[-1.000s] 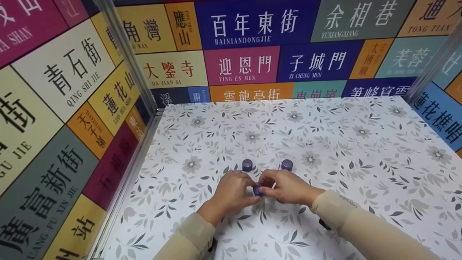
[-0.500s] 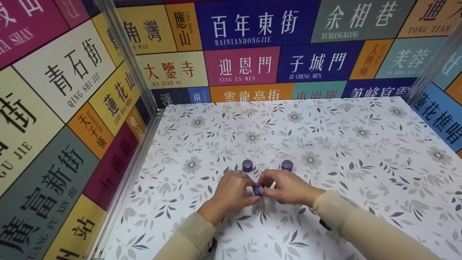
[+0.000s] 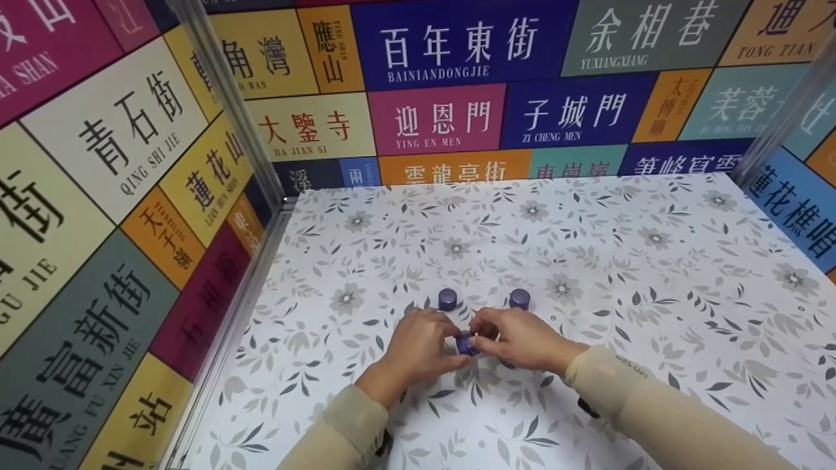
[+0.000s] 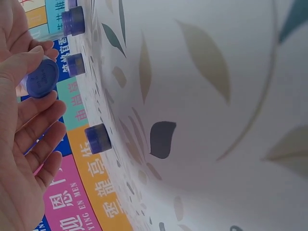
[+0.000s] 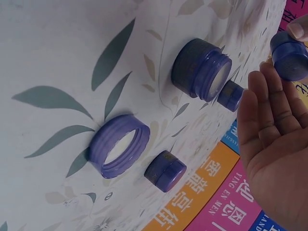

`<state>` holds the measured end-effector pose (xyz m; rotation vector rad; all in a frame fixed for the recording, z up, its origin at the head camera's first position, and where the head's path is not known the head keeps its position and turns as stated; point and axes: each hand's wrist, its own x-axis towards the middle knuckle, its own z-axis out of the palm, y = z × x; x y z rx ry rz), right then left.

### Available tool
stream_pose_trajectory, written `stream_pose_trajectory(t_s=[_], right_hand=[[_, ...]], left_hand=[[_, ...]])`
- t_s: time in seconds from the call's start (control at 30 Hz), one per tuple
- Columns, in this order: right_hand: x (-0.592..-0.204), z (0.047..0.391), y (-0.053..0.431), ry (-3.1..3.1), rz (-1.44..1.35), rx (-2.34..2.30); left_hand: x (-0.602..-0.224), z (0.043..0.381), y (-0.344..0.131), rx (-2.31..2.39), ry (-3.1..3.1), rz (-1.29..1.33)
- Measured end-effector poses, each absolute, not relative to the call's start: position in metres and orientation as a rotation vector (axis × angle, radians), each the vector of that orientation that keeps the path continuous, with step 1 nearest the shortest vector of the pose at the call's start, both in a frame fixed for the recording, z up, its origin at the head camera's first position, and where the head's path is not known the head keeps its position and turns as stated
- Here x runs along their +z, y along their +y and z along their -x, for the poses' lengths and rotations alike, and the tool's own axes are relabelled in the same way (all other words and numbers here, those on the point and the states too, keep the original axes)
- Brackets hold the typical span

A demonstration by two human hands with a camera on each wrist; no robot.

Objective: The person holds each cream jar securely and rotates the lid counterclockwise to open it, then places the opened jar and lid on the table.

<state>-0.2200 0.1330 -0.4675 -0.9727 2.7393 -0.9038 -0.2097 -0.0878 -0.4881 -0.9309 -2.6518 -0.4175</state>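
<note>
In the head view both hands meet over the table around a small purple jar [image 3: 466, 343]. My left hand [image 3: 418, 344] holds it between thumb and fingers. In the left wrist view the left thumb lies over the jar [image 4: 42, 78], whose round end shows, and the other left fingers spread below it. My right hand [image 3: 519, 336] pinches the jar from the right with thumb and index finger. An uncapped jar [image 5: 199, 70] with pale contents and a purple screw lid [image 5: 119, 145] lie on the table in the right wrist view, hidden in the head view.
Beyond the hands two purple jars stand apart on the table, one at left [image 3: 447, 299], one at right [image 3: 519, 298]. The flower-patterned white tabletop [image 3: 607, 215] meets a back wall [image 3: 437, 117] and a left wall [image 3: 157, 124] of coloured name signs.
The small jar has turned and tilted slightly between the fingers. Both hands stay almost in place, and the two standing jars have not moved.
</note>
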Motion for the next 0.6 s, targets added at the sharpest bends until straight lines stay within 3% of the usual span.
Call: stream_pose_trajectory(t_s=[0.6], right_hand=[[-0.4665, 0.2192, 0.1344, 2.691, 1.0, -0.964]], left_hand=[[-0.4875, 0.208, -0.0876, -0.445, -2.653, 0.933]])
